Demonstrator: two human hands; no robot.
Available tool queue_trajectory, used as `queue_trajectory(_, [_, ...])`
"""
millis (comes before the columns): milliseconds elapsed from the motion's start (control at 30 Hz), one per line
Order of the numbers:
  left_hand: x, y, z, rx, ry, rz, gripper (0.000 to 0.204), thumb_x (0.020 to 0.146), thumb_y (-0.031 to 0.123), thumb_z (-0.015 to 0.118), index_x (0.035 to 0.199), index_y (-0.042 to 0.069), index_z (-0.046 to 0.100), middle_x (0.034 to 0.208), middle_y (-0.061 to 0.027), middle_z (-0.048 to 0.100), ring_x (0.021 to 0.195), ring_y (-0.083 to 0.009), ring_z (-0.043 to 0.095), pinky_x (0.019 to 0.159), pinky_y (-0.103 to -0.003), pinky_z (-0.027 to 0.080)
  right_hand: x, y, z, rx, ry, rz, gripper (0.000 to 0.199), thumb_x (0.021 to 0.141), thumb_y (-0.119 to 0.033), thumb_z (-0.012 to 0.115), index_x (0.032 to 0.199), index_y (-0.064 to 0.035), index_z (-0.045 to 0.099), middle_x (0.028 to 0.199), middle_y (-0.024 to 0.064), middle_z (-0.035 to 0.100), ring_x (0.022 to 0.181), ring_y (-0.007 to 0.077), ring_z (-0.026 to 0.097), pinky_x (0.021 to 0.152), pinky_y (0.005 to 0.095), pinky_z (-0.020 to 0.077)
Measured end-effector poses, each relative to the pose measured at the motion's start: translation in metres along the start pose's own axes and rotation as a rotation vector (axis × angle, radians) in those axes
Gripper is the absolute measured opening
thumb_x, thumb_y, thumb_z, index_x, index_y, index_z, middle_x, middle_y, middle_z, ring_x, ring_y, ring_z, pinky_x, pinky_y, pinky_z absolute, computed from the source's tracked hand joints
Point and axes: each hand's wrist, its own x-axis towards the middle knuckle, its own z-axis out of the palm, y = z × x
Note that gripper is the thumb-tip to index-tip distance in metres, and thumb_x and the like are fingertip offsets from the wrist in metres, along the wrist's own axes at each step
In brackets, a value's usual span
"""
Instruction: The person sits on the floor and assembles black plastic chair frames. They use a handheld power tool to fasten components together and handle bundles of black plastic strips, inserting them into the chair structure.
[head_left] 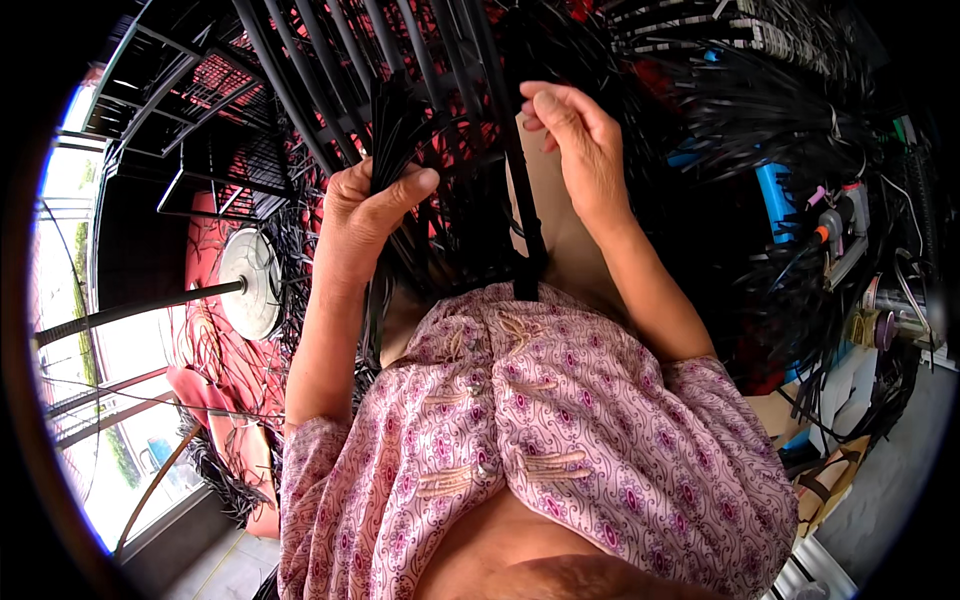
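- Nearest to us: a pink patterned blouse point(540, 420), covering the lower middle of the view, below both hands.
- Our left hand point(358, 215): fingers curled and thumb pressed across a bundle of black strips point(392, 125). The bundle stands upright out of the top of the fist, and more strips hang down below it along the forearm.
- Our right hand point(580, 140): fingertips pressed together, pinching the top of a single black strip point(525, 215). This strip runs down from the pinch to the blouse, just beside the left-hand bundle.
- Just behind both grips: a frame of black metal bars point(330, 50), slanting up and away; both hands work against it.
- Left of the left hand, well apart: a white round disc on a dark pole point(250, 285).
- Right of the right hand, farther off: heaps of loose black strips point(770, 120), and a blue upright object point(775, 200) among them.
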Motion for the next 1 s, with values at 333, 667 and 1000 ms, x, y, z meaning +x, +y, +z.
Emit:
queue_trajectory(333, [0.004, 0.016, -0.006, 0.169, -0.024, 0.077, 0.011, 0.089, 0.016, 0.067, 0.092, 0.006, 0.065, 0.067, 0.0026, 0.058, 0.053, -0.0032, 0.046, 0.051, -0.018, 0.035, 0.031, 0.016, 0.022, 0.181, -0.155, 0.079, 0.044, 0.09, -0.017, 0.066, 0.127, 0.0041, 0.054, 0.094, 0.0054, 0.067, 0.09, 0.0125, 0.065, 0.083, 0.0263, 0.0523])
queue_trajectory(667, [0.032, 0.031, 0.004, 0.39, 0.01, 0.325, 0.02, 0.087, 0.019, 0.067, 0.096, 0.0, 0.068, 0.071, 0.0015, 0.062, 0.06, -0.0022, 0.049, 0.054, -0.021, 0.039, 0.023, 0.02, 0.035, 0.197, -0.115, 0.036, 0.048, 0.084, -0.009, 0.073, 0.126, 0.0051, 0.052, 0.088, 0.0046, 0.066, 0.079, 0.0064, 0.062, 0.071, 0.0196, 0.0493])
queue_trajectory(1000, [0.04, 0.031, 0.035, 0.55, 0.12, 0.331, 0.02, 0.083, 0.019, 0.074, 0.092, 0.0, 0.071, 0.066, 0.0039, 0.061, 0.063, -0.0006, 0.049, 0.057, -0.021, 0.041, 0.012, 0.028, 0.043, 0.25, -0.065, -0.015, 0.046, 0.087, -0.002, 0.068, 0.129, 0.004, 0.049, 0.091, 0.0057, 0.067, 0.083, 0.0078, 0.063, 0.075, 0.0207, 0.0495])
